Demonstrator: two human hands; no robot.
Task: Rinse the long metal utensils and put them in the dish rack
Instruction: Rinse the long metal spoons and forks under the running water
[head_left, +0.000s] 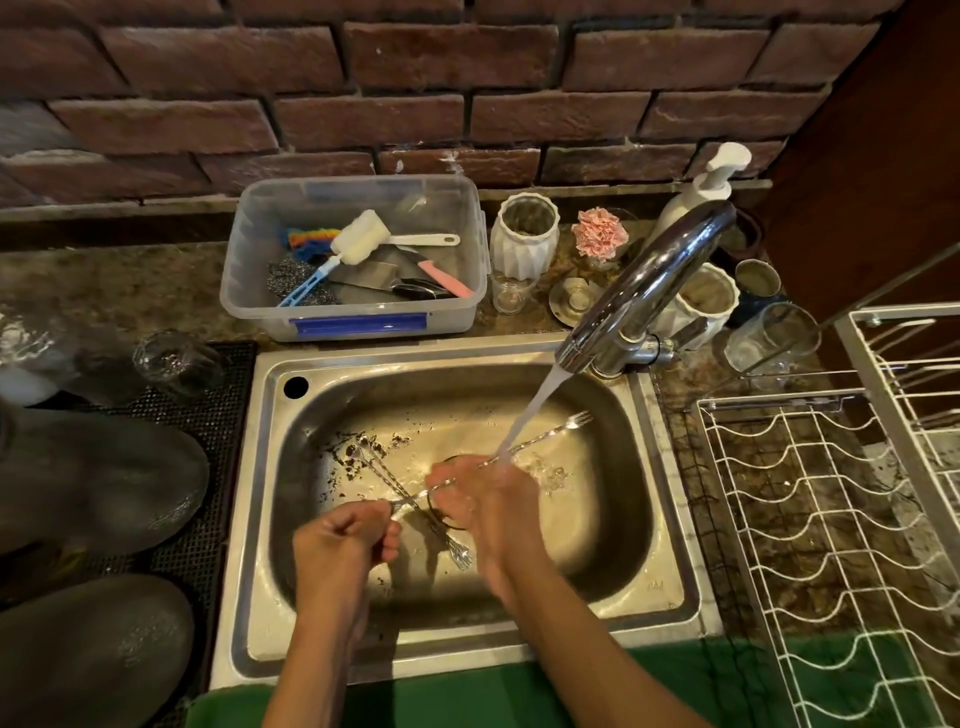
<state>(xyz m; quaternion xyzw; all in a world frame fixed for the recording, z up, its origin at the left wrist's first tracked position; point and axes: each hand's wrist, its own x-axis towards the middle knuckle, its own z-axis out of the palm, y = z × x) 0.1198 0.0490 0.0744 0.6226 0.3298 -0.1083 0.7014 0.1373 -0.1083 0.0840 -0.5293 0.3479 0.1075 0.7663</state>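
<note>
The long fork (540, 436) lies slantwise over the sink (670, 525) basin, tines up toward the faucet (649, 280), handle end pinched in the left hand (343, 540), whose grip is clenched on it. The right hand (483, 499) wraps the shaft mid-length under the water stream (524, 421). Thin, shiny and twisted, it looks slippery. More utensils (374, 467) lie in the basin left of the stream; the dish rack (810, 519) stands right of the sink, nearer the right hand.

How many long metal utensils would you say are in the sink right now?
3, possibly more hidden by the hands: a long metal fork held under the stream, a long metal spoon on the sink floor, and another fork between the hands.
</note>
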